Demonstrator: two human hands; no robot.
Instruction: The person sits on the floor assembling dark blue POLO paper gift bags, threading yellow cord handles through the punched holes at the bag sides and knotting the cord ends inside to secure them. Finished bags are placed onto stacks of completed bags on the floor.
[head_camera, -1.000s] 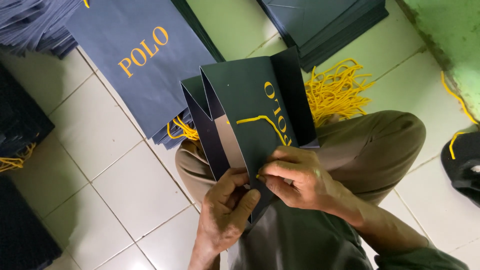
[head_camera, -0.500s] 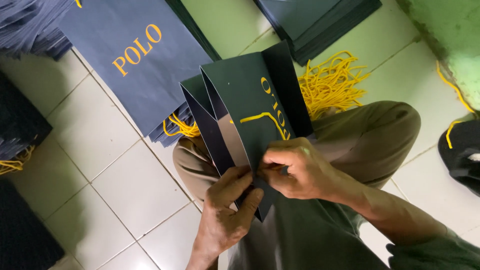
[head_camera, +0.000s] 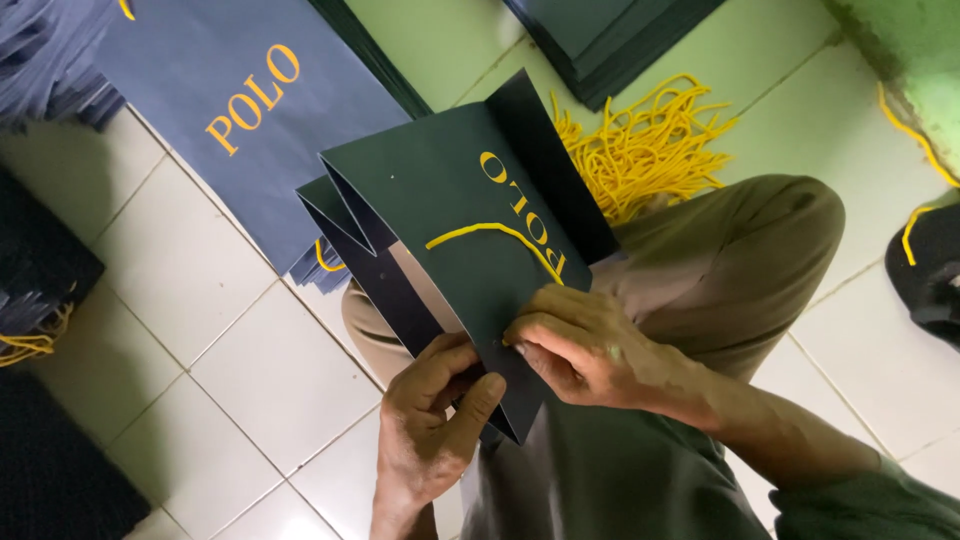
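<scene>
Here, both hands (head_camera: 500, 390) pinch the green bag (head_camera: 460, 220) — long axis slanting up-left.

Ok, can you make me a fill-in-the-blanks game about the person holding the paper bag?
1. Both hands, the left hand and the right hand, hold a dark ____ folded paper bag.
2. The thin cord handle lying across the bag is ____.
3. The loose heap of yellow cords lies on the tiled ____.
4. Flat on the tiles lies a big ____ paper bag.

Missing words: green; yellow; floor; blue
</scene>
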